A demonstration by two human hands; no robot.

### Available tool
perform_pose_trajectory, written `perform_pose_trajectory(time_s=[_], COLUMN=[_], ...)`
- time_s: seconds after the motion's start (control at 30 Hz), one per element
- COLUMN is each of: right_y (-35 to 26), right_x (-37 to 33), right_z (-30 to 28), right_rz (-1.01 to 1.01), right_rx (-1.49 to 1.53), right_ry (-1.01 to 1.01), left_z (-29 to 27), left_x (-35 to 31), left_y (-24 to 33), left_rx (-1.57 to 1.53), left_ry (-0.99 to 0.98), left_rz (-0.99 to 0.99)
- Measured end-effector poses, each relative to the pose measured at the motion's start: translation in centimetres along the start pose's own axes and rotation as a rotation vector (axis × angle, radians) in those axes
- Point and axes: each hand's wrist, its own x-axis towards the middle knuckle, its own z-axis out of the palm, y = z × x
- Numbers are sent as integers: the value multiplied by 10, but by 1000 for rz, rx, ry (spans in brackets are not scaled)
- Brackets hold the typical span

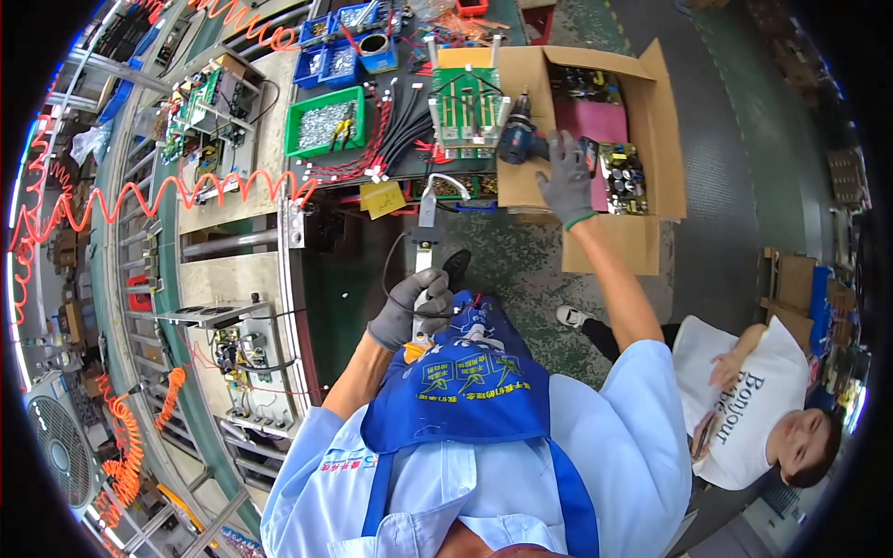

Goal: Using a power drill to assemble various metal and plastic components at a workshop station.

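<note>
My left hand, in a grey glove, is closed around a long, narrow white-and-metal part in front of the blue apron. A thin black cable loops beside that part, and an orange piece shows below the fingers. My right hand, gloved in grey too, lies over the handle of a blue-and-black cordless drill; its fingers hide the grip. The drill rests by the flap of an open cardboard box. Left of the drill stands a green circuit board with white posts.
Inside the box are circuit boards and pink sheeting. The bench holds a green tray of small metal parts, cables and blue bins. Orange coiled hoses hang at left. Another person is at right.
</note>
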Motion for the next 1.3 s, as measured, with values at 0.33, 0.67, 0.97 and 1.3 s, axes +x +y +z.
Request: perform_pose_trajectory(time_s=[0.33, 0.67, 0.97, 1.3], right_y=[-99, -188, -257, -354], right_x=[-76, -17, 80, 235], right_z=[-93, -64, 40, 192], right_rz=[-2, 148, 600, 232], right_rx=[655, 1368, 1533, 290], right_ry=[69, -396, -568, -750], left_z=[4, -5, -55, -71], left_x=[-17, -45, -75, -131], left_y=[-44, -17, 71, 129], left_rx=[396, 884, 299, 522], left_ry=[298, 316, 515, 859], left_rz=[268, 324, 558, 767])
